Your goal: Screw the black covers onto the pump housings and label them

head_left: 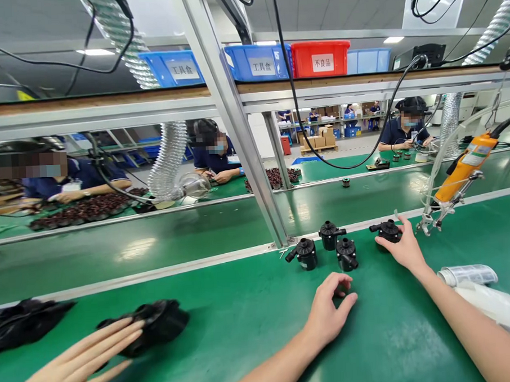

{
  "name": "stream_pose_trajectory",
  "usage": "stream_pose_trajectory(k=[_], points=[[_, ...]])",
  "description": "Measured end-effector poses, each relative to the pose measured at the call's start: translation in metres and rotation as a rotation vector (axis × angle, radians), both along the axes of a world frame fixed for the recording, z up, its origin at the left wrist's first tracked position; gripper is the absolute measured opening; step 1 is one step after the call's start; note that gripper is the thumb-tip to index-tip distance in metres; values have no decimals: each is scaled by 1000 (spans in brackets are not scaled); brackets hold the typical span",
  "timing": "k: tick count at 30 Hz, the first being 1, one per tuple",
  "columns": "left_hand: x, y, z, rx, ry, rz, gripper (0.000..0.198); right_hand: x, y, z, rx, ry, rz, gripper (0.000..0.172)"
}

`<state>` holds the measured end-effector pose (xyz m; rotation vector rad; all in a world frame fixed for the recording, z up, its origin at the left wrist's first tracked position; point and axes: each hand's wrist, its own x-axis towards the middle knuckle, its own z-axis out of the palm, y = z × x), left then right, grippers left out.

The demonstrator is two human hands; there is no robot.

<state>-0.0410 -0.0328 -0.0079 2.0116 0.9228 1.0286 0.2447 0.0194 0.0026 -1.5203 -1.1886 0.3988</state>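
Note:
My right hand (405, 246) has its thumb and fingers around a small black pump (388, 230) with a side spout, at the bench's back edge. Nearby, my left hand (332, 306) hovers low over the green surface, fingers loosely curled, thumb apart, holding nothing. Just beyond it stand three similar pumps: a left one (306, 254), a back one (328, 234) and a front one (346, 254). At the lower left, another person's hand (88, 356) reaches in beside blurred black parts (159, 324); whether it grips them I cannot tell.
An orange power screwdriver (465, 168) hangs at the right. Below it lie a label roll (470, 274) and white sheeting (492, 304). A metal post (239, 124) rises behind the pumps. More black material (24, 325) lies far left. Co-workers sit across the green conveyor (197, 221).

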Motion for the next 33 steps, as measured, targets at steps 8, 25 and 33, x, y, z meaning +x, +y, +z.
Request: stream_pose_trajectory(k=[8, 25, 33], points=[[-5, -8, 3, 413, -112, -73, 112, -68, -75, 33, -147, 304, 885, 122], [0, -5, 1, 30, -255, -45, 100, -94, -92, 27, -197, 247, 749, 42], [2, -5, -1, -29, -281, -24, 101, -93, -92, 25, -188, 89, 697, 43]])
